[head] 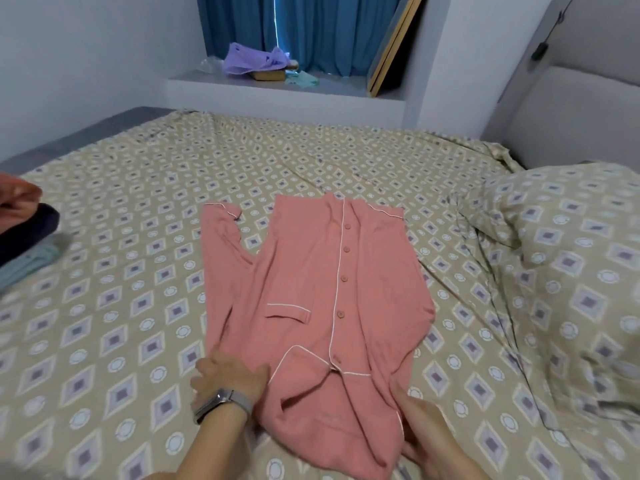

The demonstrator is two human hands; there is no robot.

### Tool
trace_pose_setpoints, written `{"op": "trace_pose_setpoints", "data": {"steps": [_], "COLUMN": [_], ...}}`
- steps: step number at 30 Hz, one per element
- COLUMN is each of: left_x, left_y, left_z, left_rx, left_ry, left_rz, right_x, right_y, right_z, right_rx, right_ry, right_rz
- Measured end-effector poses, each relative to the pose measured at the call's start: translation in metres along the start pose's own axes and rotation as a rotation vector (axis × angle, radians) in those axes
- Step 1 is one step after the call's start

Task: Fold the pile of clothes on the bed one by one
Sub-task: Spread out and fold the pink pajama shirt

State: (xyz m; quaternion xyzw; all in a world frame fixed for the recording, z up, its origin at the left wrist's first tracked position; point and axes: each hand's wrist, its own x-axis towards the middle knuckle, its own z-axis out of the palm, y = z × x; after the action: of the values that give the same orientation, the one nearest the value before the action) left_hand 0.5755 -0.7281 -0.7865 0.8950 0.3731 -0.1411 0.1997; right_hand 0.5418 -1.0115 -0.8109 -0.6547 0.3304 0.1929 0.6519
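I have both hands, left [228, 375] and right [420, 429], flat on the shirt [311, 289]; its near collar may bunch when folded.

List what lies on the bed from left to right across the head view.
Pile of clothes → left hand → pink pajama shirt → right hand → pillow.

Dim, soft, bluish light; edges warped; foreground blurred.
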Motion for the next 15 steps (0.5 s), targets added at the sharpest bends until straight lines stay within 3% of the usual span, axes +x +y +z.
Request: {"op": "trace_pose_setpoints", "data": {"steps": [3,6,9,15], "left_x": [-0.020,-0.037,-0.046,-0.071], "left_y": [-0.008,-0.008,-0.009,-0.028], "left_z": [0.001,0.003,0.016,0.036], "left_rx": [-0.004,-0.418,-0.740,-0.759], "left_ry": [-0.091,-0.240,-0.244,-0.333], "left_rz": [0.088,0.133,0.248,0.299], "right_x": [-0.008,-0.010,-0.008,-0.027], "right_y": [0.004,0.005,0.015,0.030], "right_z": [0.007,0.013,0.019,0.005], "right_rx": [0.062,0.069,0.019,0.091], "right_ry": [-0.022,0.035,0.079,0.066], "right_rz": [-0.018,-0.067,-0.141,-0.126]}}
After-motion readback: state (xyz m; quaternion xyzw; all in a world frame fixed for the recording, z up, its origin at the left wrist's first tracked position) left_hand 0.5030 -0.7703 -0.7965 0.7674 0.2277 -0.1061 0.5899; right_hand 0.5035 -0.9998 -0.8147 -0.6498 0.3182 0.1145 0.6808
